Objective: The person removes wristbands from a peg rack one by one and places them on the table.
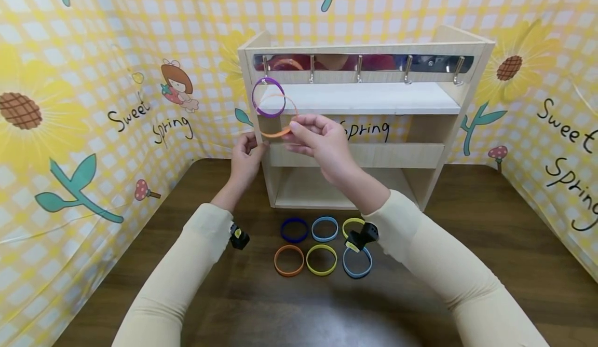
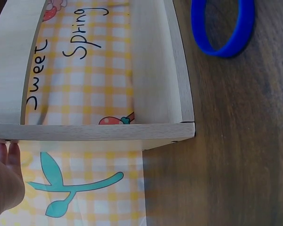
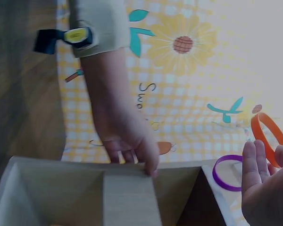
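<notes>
My right hand [image 1: 322,142] pinches an orange silicone wristband [image 1: 273,135] between thumb and fingers, holding it up before the left end of a wooden rack [image 1: 299,155]. Behind this band, a purple wristband [image 1: 254,100] hangs from the leftmost metal hook [image 1: 264,67]. In the right wrist view the orange band [image 3: 260,134] is tilted and stands apart from the purple one [image 3: 217,179]. Low on the rack's left side panel rests my left hand [image 1: 245,160], its fingers against the outer face and its thumb by the front edge.
Several wristbands lie on the dark wooden table [image 1: 210,295] before the rack: dark blue [image 1: 294,241], light blue [image 1: 324,240], yellow [image 1: 321,274] and orange [image 1: 288,275] among them. My right wrist camera [image 1: 362,237] partly covers two. More hooks [image 1: 359,69] line the mirrored strip; checked cloth surrounds everything.
</notes>
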`<state>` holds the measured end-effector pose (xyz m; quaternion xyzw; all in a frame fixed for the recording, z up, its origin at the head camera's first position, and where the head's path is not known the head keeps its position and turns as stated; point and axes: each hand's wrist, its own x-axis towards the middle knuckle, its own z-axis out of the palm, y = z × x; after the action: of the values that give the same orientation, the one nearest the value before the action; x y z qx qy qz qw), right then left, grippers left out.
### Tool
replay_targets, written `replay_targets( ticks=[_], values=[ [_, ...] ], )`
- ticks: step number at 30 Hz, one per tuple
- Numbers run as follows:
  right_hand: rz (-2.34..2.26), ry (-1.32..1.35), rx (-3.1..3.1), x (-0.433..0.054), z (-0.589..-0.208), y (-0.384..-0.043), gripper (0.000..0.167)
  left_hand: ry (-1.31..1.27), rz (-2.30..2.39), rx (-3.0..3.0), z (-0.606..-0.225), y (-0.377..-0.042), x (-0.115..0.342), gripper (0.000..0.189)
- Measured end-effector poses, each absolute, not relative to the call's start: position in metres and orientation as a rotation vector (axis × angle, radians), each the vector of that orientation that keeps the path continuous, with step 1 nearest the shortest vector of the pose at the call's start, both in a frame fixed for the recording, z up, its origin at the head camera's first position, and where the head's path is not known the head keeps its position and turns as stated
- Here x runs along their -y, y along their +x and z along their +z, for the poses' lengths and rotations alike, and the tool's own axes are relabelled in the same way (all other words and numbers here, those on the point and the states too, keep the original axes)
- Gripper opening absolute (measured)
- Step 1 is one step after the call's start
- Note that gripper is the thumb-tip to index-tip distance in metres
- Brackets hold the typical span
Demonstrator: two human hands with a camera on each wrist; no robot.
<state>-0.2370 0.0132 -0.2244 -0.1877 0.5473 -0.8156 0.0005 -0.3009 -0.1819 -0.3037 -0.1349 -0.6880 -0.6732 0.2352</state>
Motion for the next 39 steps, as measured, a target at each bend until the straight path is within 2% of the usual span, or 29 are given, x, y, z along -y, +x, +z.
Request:
replay_targets(
  ticks=[11,20,39],
  values=[
    [-2.463,-0.576,-1.808,-0.050,-0.260,-0.236,0.022,-0.370,-1.872,1.848,-0.304,-0.302,0.185,0.026],
    [-2.390,-0.444,-1.886,-0.087,-0.288,-0.235,0.033,-0.361,-1.866,1.866,-0.303,-0.301,0.185,0.030],
    [-2.289,-0.384,-2.013,-0.154,-0.326,-0.219,0.015,-0.334,-1.841,1.906,-0.303,-0.301,0.181,0.031]
  ],
)
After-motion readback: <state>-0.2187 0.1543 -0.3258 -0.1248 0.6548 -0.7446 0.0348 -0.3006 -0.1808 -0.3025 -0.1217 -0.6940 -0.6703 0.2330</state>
